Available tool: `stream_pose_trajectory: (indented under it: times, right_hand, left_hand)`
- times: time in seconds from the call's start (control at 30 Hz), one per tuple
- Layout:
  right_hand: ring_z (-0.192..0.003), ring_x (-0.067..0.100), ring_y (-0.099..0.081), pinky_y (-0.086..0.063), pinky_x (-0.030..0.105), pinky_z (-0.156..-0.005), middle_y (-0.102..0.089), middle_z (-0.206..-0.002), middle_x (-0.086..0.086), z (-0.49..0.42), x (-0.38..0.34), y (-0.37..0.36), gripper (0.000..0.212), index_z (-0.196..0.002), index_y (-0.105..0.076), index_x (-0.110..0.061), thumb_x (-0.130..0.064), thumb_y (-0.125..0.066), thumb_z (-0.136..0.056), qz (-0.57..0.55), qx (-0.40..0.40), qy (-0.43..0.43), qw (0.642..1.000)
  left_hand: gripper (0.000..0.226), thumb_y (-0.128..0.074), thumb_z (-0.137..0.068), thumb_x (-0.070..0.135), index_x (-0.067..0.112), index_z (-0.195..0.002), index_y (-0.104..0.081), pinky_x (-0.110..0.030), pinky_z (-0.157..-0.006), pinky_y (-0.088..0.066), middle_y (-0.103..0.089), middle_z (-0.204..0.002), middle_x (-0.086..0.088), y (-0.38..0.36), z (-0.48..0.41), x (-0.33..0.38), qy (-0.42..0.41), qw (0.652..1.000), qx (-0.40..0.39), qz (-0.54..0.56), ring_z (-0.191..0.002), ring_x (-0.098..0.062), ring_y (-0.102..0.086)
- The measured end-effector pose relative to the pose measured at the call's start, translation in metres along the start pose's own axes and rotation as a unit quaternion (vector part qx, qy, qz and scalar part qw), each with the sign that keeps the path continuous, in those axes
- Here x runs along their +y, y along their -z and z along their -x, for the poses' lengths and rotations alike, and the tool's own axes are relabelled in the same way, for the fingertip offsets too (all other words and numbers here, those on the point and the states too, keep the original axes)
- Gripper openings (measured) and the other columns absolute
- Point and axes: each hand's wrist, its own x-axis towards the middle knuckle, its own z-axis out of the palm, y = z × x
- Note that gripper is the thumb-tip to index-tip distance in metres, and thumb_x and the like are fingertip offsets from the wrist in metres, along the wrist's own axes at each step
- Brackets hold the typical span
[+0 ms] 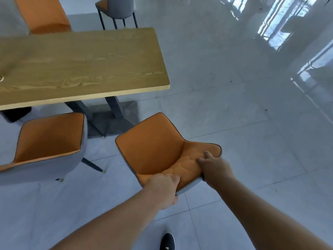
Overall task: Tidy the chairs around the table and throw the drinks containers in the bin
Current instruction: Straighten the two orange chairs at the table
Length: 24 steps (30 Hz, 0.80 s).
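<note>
Left hand [164, 186]: clamped on the chair [153, 147] backrest's top edge — forearm outstretched.
Right hand [215, 166]: gripping the same backrest, beside the left — thumb over the orange padding.

Glossy pale tiled floor [252, 141] fills the room; bright window reflections [275, 27] gleam far right; a dark slab [111, 123], seemingly stone, lies on the tiles centre-left.
</note>
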Motion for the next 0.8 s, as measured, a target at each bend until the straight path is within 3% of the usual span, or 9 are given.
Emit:
stream_pose_trajectory:
  times: [0.07, 0.27, 0.33, 0.4, 0.5, 0.6, 0.67, 0.73, 0.8]
  right_hand:
    - [-0.081, 0.026, -0.063, -0.044, 0.033, -0.056, -0.048, -0.137, 0.003, -0.013, -0.032, 0.016, 0.048, -0.135, -0.049, -0.033, -0.037, -0.071, -0.092, -0.010, -0.001, -0.007, 1.000]
    - [-0.108, 0.030, -0.063, -0.045, 0.036, -0.066, -0.050, -0.134, 0.009, -0.056, -0.155, 0.071, 0.049, -0.138, -0.049, -0.024, -0.042, -0.065, -0.095, -0.043, -0.008, 0.006, 0.999]
    - [-0.101, 0.028, -0.065, -0.046, 0.036, -0.063, -0.056, -0.122, 0.006, -0.065, -0.196, 0.086, 0.042, -0.132, -0.054, -0.023, -0.042, -0.064, -0.096, -0.063, 0.009, 0.015, 0.998]
    - [-0.096, 0.025, -0.067, -0.048, 0.034, -0.060, -0.060, -0.115, 0.003, -0.074, -0.229, 0.098, 0.030, -0.126, -0.059, -0.023, -0.030, -0.063, -0.097, -0.072, 0.049, 0.009, 0.996]
    - [-0.107, 0.027, -0.066, -0.051, 0.037, -0.066, -0.060, -0.123, 0.006, -0.090, -0.250, 0.123, 0.031, -0.129, -0.057, -0.023, -0.017, -0.057, -0.098, -0.056, 0.038, -0.037, 0.997]
    - [-0.120, 0.029, -0.060, -0.052, 0.039, -0.081, -0.053, -0.139, 0.008, -0.092, -0.240, 0.136, 0.044, -0.137, -0.052, -0.023, -0.022, -0.064, -0.095, -0.035, -0.041, -0.069, 0.996]
    - [-0.122, 0.030, -0.059, -0.055, 0.039, -0.086, -0.044, -0.151, 0.011, -0.081, -0.237, 0.133, 0.056, -0.145, -0.045, -0.023, -0.025, -0.068, -0.093, -0.012, -0.084, -0.075, 0.994]
    - [-0.118, 0.029, -0.061, -0.057, 0.039, -0.084, -0.043, -0.148, 0.010, -0.070, -0.245, 0.126, 0.060, -0.147, -0.042, -0.022, -0.020, -0.067, -0.092, 0.017, -0.082, -0.088, 0.993]
    - [-0.119, 0.032, -0.060, -0.058, 0.044, -0.086, -0.045, -0.145, 0.009, -0.064, -0.266, 0.124, 0.064, -0.148, -0.038, -0.021, -0.023, -0.068, -0.091, 0.065, -0.070, -0.106, 0.990]
  left_hand:
    - [0.047, -0.058, -0.092, 0.046, 0.021, -0.131, -0.048, -0.033, -0.062, -0.040, -0.065, -0.115, -0.003, 0.004, 0.007, -0.038, 0.016, 1.000, 0.014, -0.003, -0.095, -0.025, -0.063]
    - [0.050, -0.055, -0.099, 0.035, 0.029, -0.146, -0.039, -0.044, -0.084, -0.054, -0.058, -0.130, -0.002, 0.009, 0.042, -0.179, 0.090, 0.995, 0.037, 0.015, -0.109, -0.027, -0.060]
    - [0.047, -0.052, -0.100, 0.027, 0.030, -0.145, -0.039, -0.045, -0.081, -0.054, -0.057, -0.126, -0.003, 0.009, 0.056, -0.228, 0.106, 0.993, 0.051, 0.014, -0.107, -0.027, -0.058]
    - [0.044, -0.051, -0.100, 0.024, 0.030, -0.142, -0.039, -0.044, -0.076, -0.052, -0.055, -0.123, -0.003, 0.008, 0.068, -0.274, 0.119, 0.990, 0.075, 0.017, -0.104, -0.027, -0.055]
    - [0.039, -0.051, -0.100, 0.024, 0.028, -0.138, -0.041, -0.042, -0.072, -0.051, -0.054, -0.117, -0.004, 0.005, 0.078, -0.327, 0.126, 0.988, 0.091, 0.019, -0.097, -0.027, -0.056]
    - [0.030, -0.050, -0.099, 0.017, 0.016, -0.130, -0.051, -0.039, -0.067, -0.048, -0.057, -0.102, -0.006, 0.001, 0.085, -0.363, 0.131, 0.990, 0.051, 0.022, -0.087, -0.026, -0.060]
    - [0.021, -0.051, -0.099, 0.022, 0.016, -0.117, -0.057, -0.039, -0.068, -0.050, -0.055, -0.094, -0.003, -0.005, 0.097, -0.386, 0.135, 0.989, 0.052, 0.023, -0.083, -0.024, -0.057]
    - [0.022, -0.054, -0.097, 0.031, 0.021, -0.116, -0.056, -0.038, -0.070, -0.050, -0.059, -0.098, -0.001, -0.012, 0.118, -0.416, 0.162, 0.984, 0.065, 0.022, -0.086, -0.023, -0.058]
    - [0.034, -0.056, -0.093, 0.037, 0.026, -0.125, -0.051, -0.039, -0.074, -0.049, -0.061, -0.106, 0.000, -0.023, 0.144, -0.454, 0.210, 0.977, 0.028, 0.004, -0.096, -0.023, -0.058]
